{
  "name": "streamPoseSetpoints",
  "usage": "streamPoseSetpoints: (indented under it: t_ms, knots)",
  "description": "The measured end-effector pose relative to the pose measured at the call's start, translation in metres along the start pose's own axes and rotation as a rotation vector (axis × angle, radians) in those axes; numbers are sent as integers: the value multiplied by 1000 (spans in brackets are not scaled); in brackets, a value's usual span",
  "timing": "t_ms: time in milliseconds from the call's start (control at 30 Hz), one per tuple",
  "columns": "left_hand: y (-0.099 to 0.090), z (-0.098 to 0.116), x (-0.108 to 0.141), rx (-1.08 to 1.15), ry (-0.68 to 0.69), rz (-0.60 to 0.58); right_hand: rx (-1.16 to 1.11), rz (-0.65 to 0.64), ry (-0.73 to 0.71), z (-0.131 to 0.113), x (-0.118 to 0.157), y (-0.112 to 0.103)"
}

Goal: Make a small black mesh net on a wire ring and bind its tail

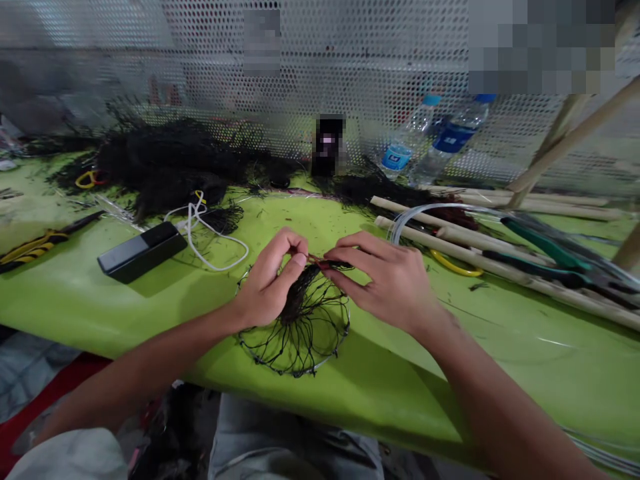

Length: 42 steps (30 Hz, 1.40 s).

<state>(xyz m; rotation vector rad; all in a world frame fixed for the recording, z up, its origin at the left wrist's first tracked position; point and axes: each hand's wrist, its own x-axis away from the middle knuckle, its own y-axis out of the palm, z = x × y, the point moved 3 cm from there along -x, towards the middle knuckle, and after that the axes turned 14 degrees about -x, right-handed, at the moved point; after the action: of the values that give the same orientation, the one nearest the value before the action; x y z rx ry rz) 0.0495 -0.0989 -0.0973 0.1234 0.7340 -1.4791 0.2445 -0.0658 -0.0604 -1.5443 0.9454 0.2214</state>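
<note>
A round black net [300, 340] on a thin wire hoop lies at the front edge of the green table, its mesh gathered into a dark bunch at the middle. Over its upper left side, my left hand [273, 277] is closed, thumb and forefinger pinching a thin reddish-brown cord [316, 260]. Opposite it, my right hand [385, 277] pinches the same cord and the dark end of the gathered net between thumb and fingers. The fingertips of both hands are only a short gap apart. What exactly lies under them is partly hidden.
A dark power bank [143, 252] with a white cable [220, 263] sits at left, beside yellow-black pliers [50, 241]. Black netting [160, 157] is heaped behind. To the right lie wooden sticks [460, 257], coiled wire [400, 223] and green-handled cutters [545, 243]. Two bottles [397, 157] lean against the perforated panel.
</note>
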Motion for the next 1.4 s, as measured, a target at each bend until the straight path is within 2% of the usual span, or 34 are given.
streamPoseSetpoints:
  t_ms: [167,333,533,700,800,900,1000,1133,1233,1300,1367,1400]
  knots:
    - [2,-4,-2,403,-21,41,-118,-16,58,6,-1,-5]
    - [-6,-4,-9,462,-59,91,-142,38,100,12,-1,-12]
    - [-19,5,-22,701,-172,16,-193,13,89,13,-2,-14]
    - [-18,9,-25,677,-12,-93,-106,-9,13,9,-2,-14]
    - [-30,9,-28,793,4,3,-104,-17,14,12,-2,-13]
    - [-48,7,-34,952,-95,155,-138,-7,5,13,-2,-12]
    - [-60,9,-42,890,-167,230,-150,-25,-25,13,-3,-10]
    - [-86,9,-47,852,-60,363,-159,-67,-73,15,-2,-10]
    - [-115,-6,-53,762,-14,465,-222,-141,-76,19,1,-9]
    - [-125,-21,-64,579,-44,429,-243,-146,-59,21,2,-9]
    - [-125,-32,-86,427,-58,357,-243,-136,-62,20,3,-9]
    - [-123,-35,-101,364,-37,376,-248,-146,-71,18,3,-9]
